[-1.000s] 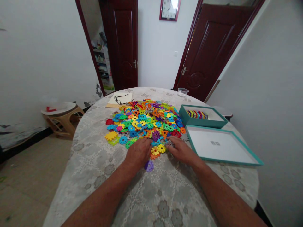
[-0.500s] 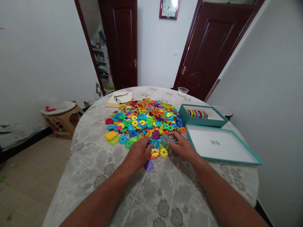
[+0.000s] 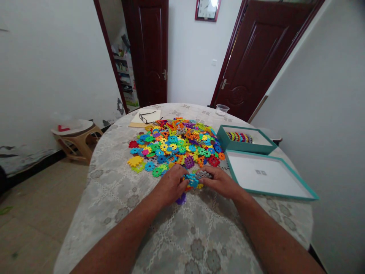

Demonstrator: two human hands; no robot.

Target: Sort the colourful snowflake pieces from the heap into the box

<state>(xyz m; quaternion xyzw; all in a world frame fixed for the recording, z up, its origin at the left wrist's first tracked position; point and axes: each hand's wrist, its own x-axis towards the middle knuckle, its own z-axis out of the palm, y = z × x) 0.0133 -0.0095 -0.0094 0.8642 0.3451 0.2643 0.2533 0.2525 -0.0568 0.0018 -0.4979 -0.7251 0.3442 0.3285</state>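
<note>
My left hand [image 3: 172,184] grips a blue notched plastic piece [image 3: 192,180] between thumb and fingers. From the other side, my right hand [image 3: 219,181] pinches a grey notched plastic piece [image 3: 203,174]. The two pieces meet between my hands; whether they are joined I cannot tell. Beneath them yellow and orange discs show in part, and a purple disc [image 3: 181,199] lies half under my left hand. Just beyond my fingers spreads a big heap of colourful plastic snowflake pieces [image 3: 173,146], with a purple square piece [image 3: 189,161] at its near edge.
A teal box [image 3: 242,146] holding a row of coloured discs stands at the right, its white-lined lid [image 3: 273,179] before it. Glasses [image 3: 144,118] lie on paper [image 3: 135,121] at the back left. A clear plastic bowl [image 3: 221,110] sits at the far edge.
My hands have come closer together, bringing the blue and grey pieces into contact. Both now cover more of the yellow discs below. The view has shifted slightly.
</note>
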